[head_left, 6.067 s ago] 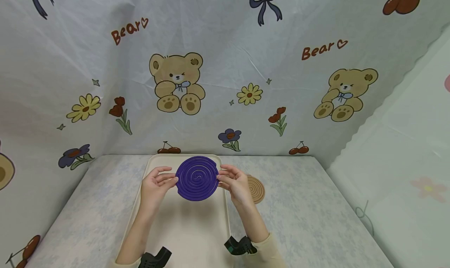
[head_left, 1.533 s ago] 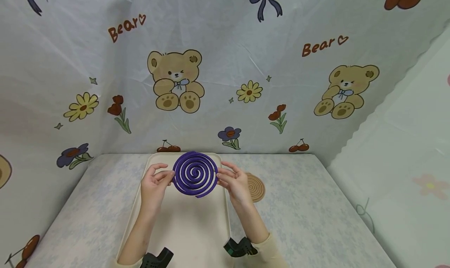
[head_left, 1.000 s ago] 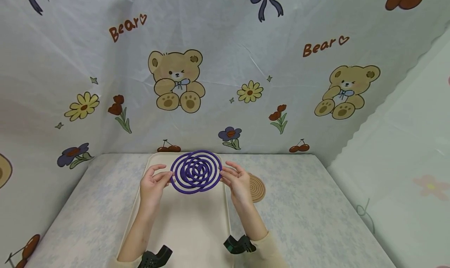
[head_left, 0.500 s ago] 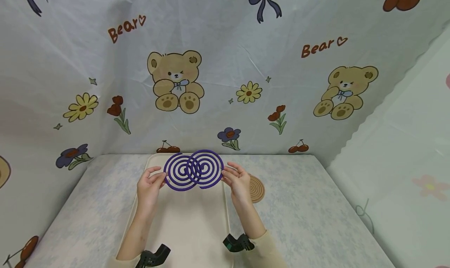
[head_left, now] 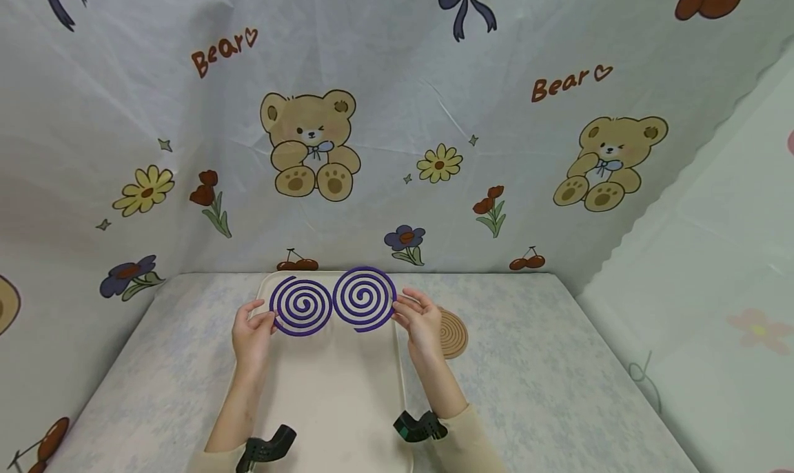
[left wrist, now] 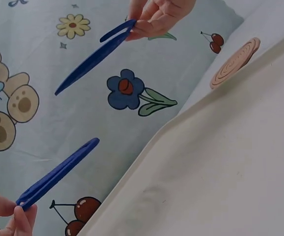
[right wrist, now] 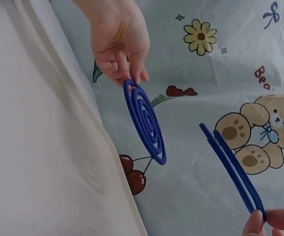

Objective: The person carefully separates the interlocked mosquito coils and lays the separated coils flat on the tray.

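Note:
Two purple-blue mosquito coils hang side by side over the far part of the tray, one per hand. My left hand (head_left: 251, 338) pinches the left coil (head_left: 304, 305) at its outer left edge with thumb and fingers. The right coil (head_left: 364, 296) is pinched at its right edge by my right hand (head_left: 424, 328). In the head view their inner edges almost meet, while the left wrist view shows a gap between the left coil (left wrist: 58, 172) and the right coil (left wrist: 93, 61). Seen from the right wrist, the right coil (right wrist: 236, 172) is nearly edge-on.
A cream tray (head_left: 338, 404) lies lengthwise under both hands. Right of it, a brown mosquito coil (head_left: 455, 333) lies on the pale mottled tabletop (head_left: 527, 390), partly behind my right hand. A bear-print cloth (head_left: 372, 114) rises behind the table.
One compact purple disc first loosened into spirals, then came apart into two coils. My left hand has moved left with its coil; the right hand has shifted only slightly right.

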Available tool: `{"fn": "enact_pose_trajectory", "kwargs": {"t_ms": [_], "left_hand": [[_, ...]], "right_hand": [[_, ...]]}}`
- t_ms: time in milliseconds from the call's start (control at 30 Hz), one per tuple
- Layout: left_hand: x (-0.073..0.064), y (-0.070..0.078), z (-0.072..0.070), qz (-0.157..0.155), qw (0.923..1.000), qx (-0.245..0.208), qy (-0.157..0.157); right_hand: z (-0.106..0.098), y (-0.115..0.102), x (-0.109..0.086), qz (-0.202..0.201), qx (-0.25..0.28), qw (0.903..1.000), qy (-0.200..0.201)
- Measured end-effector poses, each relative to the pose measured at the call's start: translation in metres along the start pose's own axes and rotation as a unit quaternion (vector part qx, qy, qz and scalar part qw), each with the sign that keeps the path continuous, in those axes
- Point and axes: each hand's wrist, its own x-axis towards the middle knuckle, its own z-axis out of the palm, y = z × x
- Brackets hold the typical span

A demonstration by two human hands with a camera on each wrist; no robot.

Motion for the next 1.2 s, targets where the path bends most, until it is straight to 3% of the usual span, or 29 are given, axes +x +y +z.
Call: {"fn": "enact_pose_trajectory", "kwargs": {"t_ms": [633,1100,1200], "left_hand": [[0.014,-0.027,-0.009,-0.039,0.999,0.019,0.015],[0.016,-0.042,-0.015,-0.031,0.9973,0.067,0.003],[0.015,-0.042,-0.016,-0.013,0.993,0.117,0.004]], "right_hand": [[-0.005,0.025,0.011,-0.002,-0.018,0.9997,0.018],[-0.007,0.045,0.012,-0.01,-0.048,0.9987,0.012],[-0.009,0.049,0.014,0.001,-0.049,0.9988,0.01]]}}
